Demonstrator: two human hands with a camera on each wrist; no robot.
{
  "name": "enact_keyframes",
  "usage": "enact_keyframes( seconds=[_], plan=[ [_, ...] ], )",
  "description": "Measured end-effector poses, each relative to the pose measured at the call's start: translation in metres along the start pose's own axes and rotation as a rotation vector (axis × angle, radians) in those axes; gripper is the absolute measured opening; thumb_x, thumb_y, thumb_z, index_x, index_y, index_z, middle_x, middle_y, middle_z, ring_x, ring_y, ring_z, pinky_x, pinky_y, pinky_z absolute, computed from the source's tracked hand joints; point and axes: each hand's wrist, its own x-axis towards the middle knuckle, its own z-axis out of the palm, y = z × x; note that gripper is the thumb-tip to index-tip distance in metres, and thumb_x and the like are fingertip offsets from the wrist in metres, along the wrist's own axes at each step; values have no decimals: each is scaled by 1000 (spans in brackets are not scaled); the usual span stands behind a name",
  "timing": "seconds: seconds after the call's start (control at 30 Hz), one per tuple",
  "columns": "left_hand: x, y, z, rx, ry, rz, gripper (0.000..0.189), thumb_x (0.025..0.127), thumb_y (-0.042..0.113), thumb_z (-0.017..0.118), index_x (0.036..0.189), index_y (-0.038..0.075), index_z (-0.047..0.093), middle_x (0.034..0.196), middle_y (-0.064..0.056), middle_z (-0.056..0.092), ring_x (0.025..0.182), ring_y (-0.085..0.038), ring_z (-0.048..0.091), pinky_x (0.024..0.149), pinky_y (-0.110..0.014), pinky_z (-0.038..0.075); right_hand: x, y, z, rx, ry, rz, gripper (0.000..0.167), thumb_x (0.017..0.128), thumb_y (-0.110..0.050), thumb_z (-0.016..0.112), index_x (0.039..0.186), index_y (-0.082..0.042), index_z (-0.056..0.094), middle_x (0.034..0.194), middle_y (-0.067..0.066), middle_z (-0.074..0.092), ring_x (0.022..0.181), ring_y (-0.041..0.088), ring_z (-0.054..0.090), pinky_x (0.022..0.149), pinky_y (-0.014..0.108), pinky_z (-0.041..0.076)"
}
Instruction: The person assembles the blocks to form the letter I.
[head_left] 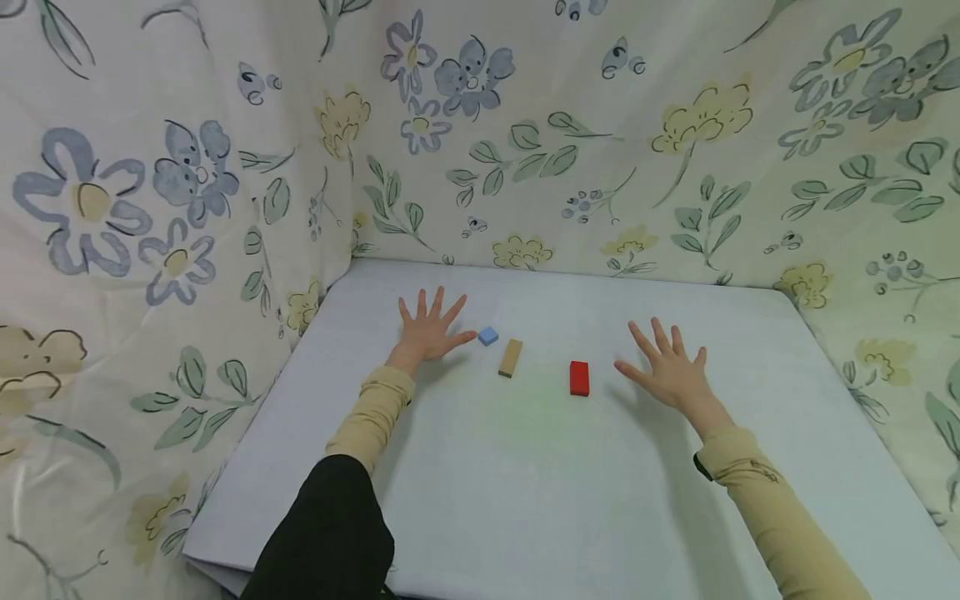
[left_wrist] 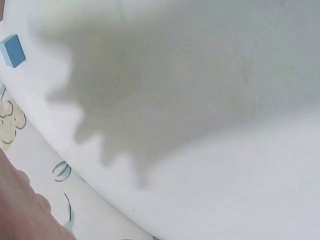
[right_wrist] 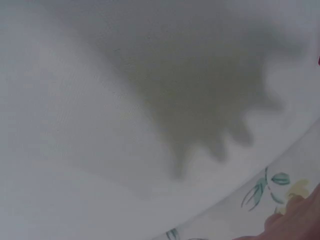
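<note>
My left hand [head_left: 427, 333] is spread above the table with its fingers straight, holding nothing. Close to its thumb tip lies a small blue block [head_left: 488, 336], which the left wrist view also catches at its left edge. Just right of that is a longer tan block [head_left: 511, 358], lying at a slant. A red block [head_left: 579, 378] sits further right, between the two hands. My right hand [head_left: 671, 375] hovers to the right of the red block, fingers spread and straight, with nothing in it. Only part of each hand shows in its own wrist view.
The white table [head_left: 480, 500] carries the blocks and the shadows of both hands. Floral cloth [head_left: 555, 100] hangs behind it and along the left and right sides. A dark sleeve [head_left: 330, 525] covers the left upper arm near the table's front edge.
</note>
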Motion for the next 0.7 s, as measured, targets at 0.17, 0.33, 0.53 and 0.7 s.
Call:
enact_keyframes(
  seconds=[0.17, 0.33, 0.53, 0.7],
  plan=[
    [-2, 6, 1, 22, -14, 40, 81, 87, 76, 29, 151, 39, -4, 161, -11, -8, 144, -47, -7, 106, -73, -9, -2, -5, 2, 6, 3, -23, 85, 87, -72, 37, 153, -33, -1, 160, 17, -4, 142, 51, -3, 97, 81, -6],
    [-2, 13, 3, 16, -19, 76, 81, 87, 75, 31, 151, 39, -3, 161, -10, -8, 145, -43, -11, 107, -72, -8, -4, -10, 6, 5, 0, -46, 85, 86, -73, 38, 153, -34, 0, 160, 15, -4, 143, 49, -2, 98, 81, -5],
    [-2, 21, 7, -10, -3, 143, 81, 87, 74, 32, 151, 39, -3, 161, -8, -9, 146, -38, -11, 108, -70, -8, -8, -16, 10, 11, 11, -77, 86, 86, -73, 41, 153, -34, 3, 161, 13, 0, 144, 46, 2, 99, 80, -1],
    [-3, 27, 9, -10, 10, 187, 81, 87, 75, 31, 151, 39, -4, 161, -7, -7, 147, -35, -8, 109, -70, -5, -10, -21, 13, 13, 16, -101, 87, 85, -72, 43, 153, -34, 5, 161, 11, 2, 144, 45, 3, 101, 79, 0]
  ],
)
